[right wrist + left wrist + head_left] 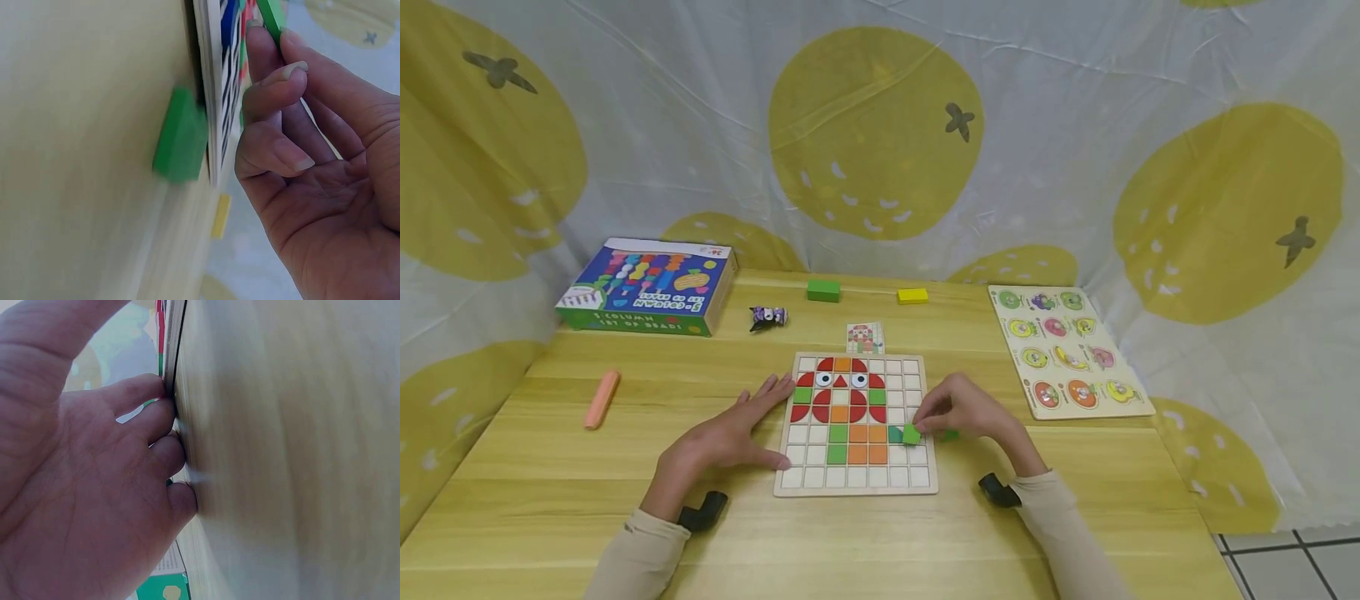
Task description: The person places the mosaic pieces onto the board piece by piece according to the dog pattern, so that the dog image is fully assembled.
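A wooden grid board (814, 487) lies in front of me, bearing a mosaic of red, green, orange and white tiles with two eyes. My left hand (722, 437) rests at its left side with fingers spread, fingertips and thumb touching the edge. Between thumb and fingertips my right hand (964, 408) pinches a green square tile (912, 434) over the right part of the grid. A teal piece (895, 434) shows right beside that tile. Another green piece (181, 140) lies on the table by the board's right edge, partly hidden by the right hand in the head view.
Behind the board lies a small pattern card (865, 337). Farther back are a green block (823, 291), a yellow block (913, 296) and a dark figurine (767, 317). A bead-set box (647, 283) and an orange stick (602, 400) lie left, a fruit puzzle board (1067, 354) right.
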Demonstrator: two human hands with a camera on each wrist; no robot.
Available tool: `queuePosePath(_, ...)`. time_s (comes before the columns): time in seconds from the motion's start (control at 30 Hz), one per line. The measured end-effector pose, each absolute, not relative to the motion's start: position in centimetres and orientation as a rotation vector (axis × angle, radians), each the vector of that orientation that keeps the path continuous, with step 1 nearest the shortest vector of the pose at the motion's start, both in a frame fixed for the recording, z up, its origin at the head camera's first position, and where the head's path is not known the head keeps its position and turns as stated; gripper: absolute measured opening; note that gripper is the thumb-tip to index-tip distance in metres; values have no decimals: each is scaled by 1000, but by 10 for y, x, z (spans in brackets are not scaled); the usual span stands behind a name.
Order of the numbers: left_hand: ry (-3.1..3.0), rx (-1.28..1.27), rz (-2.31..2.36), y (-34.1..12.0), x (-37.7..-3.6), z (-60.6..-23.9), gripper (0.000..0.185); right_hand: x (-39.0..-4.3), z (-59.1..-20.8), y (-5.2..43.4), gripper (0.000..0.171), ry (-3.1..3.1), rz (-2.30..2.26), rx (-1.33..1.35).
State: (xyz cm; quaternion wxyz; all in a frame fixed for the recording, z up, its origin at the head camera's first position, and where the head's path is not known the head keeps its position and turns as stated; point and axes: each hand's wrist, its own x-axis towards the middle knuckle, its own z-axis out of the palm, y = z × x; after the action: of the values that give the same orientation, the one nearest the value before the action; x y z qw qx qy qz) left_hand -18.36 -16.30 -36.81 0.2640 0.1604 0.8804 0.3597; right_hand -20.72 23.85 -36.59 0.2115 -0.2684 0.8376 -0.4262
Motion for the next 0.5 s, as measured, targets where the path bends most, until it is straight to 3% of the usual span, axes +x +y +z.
queuePosePath(0.5,2384,445,969,-163,-183,-368,118,-196,-363,210,7,2291,-1091,-782)
